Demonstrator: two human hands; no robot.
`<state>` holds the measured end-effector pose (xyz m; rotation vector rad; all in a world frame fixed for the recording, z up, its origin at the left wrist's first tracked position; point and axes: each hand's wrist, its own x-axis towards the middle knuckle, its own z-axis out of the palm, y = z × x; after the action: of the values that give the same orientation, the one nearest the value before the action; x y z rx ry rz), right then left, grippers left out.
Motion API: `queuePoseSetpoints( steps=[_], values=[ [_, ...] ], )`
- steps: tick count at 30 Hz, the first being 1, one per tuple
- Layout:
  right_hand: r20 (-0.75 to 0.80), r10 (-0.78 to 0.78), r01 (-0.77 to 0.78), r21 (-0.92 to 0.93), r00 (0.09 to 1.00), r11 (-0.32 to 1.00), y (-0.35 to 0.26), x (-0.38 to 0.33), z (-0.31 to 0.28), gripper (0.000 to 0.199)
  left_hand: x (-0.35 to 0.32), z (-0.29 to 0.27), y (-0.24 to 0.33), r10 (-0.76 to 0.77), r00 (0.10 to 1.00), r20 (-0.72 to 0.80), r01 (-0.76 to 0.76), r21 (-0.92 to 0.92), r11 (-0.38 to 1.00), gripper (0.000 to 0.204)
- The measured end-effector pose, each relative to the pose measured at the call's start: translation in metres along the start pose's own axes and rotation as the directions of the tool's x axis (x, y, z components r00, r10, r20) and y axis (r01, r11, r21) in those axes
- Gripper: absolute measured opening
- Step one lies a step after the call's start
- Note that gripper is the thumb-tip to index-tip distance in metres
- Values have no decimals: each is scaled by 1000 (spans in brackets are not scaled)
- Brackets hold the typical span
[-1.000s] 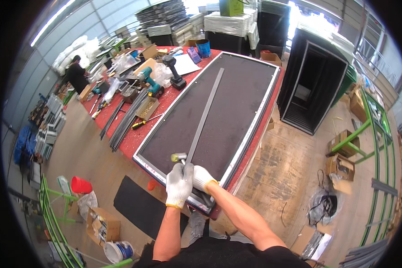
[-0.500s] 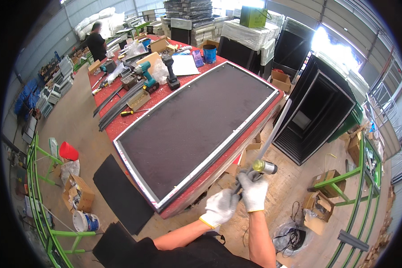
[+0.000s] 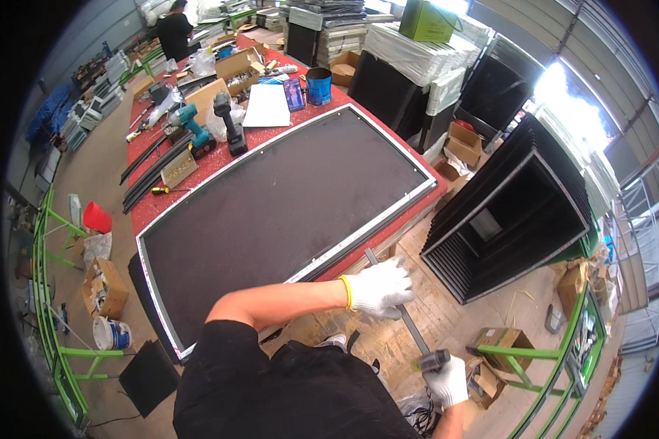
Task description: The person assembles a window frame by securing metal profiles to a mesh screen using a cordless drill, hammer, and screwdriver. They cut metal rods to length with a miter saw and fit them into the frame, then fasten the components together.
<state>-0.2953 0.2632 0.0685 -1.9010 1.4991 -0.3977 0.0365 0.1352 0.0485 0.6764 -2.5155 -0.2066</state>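
Observation:
My left hand (image 3: 377,287), in a white glove with a yellow cuff, is closed around a long thin grey metal bar (image 3: 411,331) just off the table's near edge. The bar slants down over the wooden floor. Lower right, my gloved right hand (image 3: 447,380) grips a short tool with a dark cylindrical head (image 3: 433,360), which sits at the bar's lower end. A large dark panel with a pale metal frame (image 3: 359,234) lies flat on the red table (image 3: 198,172), beside my left arm.
Two cordless drills (image 3: 231,132), a yellow-handled screwdriver (image 3: 161,190), paper, boxes and a blue can (image 3: 318,85) fill the table's far end. Black open frames (image 3: 505,212) are stacked to the right. Another person (image 3: 174,31) stands at the far left. Green racks line both sides.
The bar has come off the panel and swung past the table's right edge, down beside it. My view has turned right; both hands are lower and farther apart.

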Motion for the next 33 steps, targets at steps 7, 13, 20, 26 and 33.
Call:
queuePoseSetpoints(
  steps=[7,13,20,26,33],
  values=[
    [87,2,-5,35,996,999,69,111,-85,27,47,23,-60,-183,968,172,193,-44,980,25],
    [-217,-415,360,-252,884,899,139,280,-202,52,91,30,-82,-811,532,246,817,105,567,28],
    [12,-300,296,131,954,946,158,460,-275,30,114,79,-94,-828,-252,-502,962,-221,-159,31],
    [245,-438,395,205,865,896,134,555,-208,21,116,120,-186,-623,-582,-523,812,-414,-411,29],
    [451,-433,361,240,780,901,96,615,-172,22,131,132,-310,-596,-671,-441,735,-507,-451,24]
  ],
)
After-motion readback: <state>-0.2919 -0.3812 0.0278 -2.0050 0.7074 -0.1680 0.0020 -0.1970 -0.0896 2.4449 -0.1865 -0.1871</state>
